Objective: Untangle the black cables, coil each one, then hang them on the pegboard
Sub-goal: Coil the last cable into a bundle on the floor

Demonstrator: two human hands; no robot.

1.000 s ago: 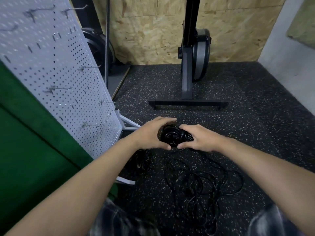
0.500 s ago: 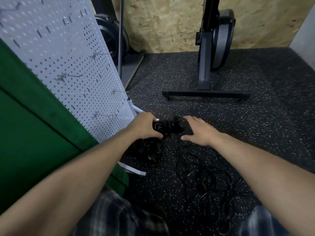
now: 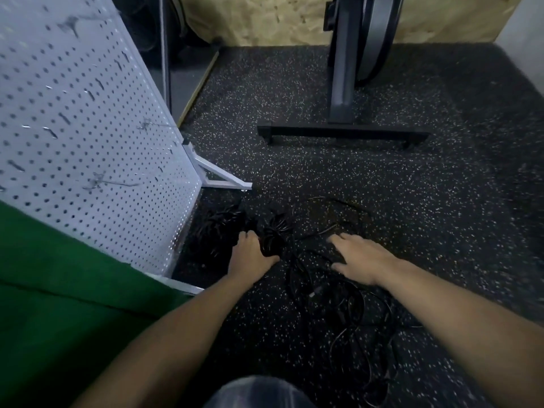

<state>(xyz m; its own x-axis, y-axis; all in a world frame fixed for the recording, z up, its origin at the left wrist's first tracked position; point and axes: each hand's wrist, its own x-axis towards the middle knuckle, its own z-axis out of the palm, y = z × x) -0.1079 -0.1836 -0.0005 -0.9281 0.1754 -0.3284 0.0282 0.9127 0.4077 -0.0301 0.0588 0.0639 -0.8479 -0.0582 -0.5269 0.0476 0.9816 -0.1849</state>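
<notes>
Black rubber floor (image 3: 412, 216) with little pale specks fills most of the head view. On the left stands the white pegboard (image 3: 88, 128), full of small holes, with a few thin metal hooks (image 3: 117, 184) sticking out of it. No cable hangs on the hooks that show. A white foot (image 3: 217, 175) holds the pegboard up at its far corner. A green cloth (image 3: 59, 304) covers the near left corner. On the floor just right of the pegboard lies a coiled cable (image 3: 272, 237), wound into a tight black bundle. The left hand (image 3: 250, 254) holds this bundle, with its fingers curled over the left side and its thumb stuck out under the near edge. A second coil (image 3: 217, 228) lies just left of the first one, close to the bottom of the pegboard. The right hand (image 3: 357, 256) is spread flat with the palm down and the fingers straight, and it holds nothing. It is low over the loose cables (image 3: 338, 304), but one cannot tell if it touches them. These loose cables lie in a messy tangle on the floor, running from between the two hands toward the near edge. Far away stands a dark exercise machine (image 3: 341, 83) on a long flat bar. Behind it is a wall of pale wood chips (image 3: 279, 16).
</notes>
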